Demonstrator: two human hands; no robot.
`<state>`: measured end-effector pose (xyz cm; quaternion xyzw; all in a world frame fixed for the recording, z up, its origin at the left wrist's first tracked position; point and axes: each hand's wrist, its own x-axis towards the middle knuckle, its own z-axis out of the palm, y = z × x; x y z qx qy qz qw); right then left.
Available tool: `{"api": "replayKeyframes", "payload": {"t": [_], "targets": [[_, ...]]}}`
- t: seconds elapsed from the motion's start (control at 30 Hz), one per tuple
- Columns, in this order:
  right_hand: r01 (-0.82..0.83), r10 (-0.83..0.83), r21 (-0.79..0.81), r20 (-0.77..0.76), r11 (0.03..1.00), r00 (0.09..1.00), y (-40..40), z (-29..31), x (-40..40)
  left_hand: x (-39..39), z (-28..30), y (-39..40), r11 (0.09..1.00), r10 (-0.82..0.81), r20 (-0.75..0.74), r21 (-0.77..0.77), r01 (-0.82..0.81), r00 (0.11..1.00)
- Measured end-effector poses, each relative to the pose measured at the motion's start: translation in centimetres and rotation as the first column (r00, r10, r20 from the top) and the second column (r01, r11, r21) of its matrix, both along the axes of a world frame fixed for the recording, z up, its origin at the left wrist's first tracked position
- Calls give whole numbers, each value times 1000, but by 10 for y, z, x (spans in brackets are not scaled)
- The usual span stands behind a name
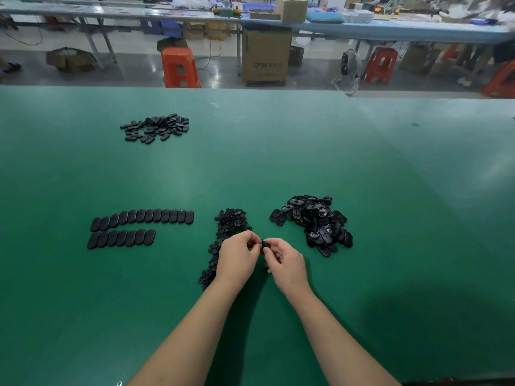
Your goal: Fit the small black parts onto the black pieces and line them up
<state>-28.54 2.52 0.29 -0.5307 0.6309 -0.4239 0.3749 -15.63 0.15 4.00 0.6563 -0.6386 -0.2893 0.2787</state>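
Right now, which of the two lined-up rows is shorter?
The nearer row, the one closer to the person. It stops about halfway along the far row lying just behind it on the green table.

small black parts (226, 240) partly hidden behind left hand (236, 259), held piece (266, 244) mostly covered by fingers

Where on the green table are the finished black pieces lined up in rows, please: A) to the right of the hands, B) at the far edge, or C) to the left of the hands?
C: two neat rows of black pieces lie left of both hands, on the green table.
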Motion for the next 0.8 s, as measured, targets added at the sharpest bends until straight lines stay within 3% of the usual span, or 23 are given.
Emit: {"api": "replayKeyframes", "payload": {"t": [0.17, 0.57, 0.8], "targets": [[-11, 11, 1, 20, 1000, 1000, 0, 1, 0, 2, -1, -4, 1000, 4, 49, -28, -3, 999], [-23, 23, 1, 39, 1000, 999, 1, 2, -2, 11, -2, -12, 990, 40, -262, 144, -2, 964], [8, -8, 5, 6, 1000, 1000, 1, 0, -1, 3, -1, -6, 991, 31, -280, 134, 7, 960]]}}
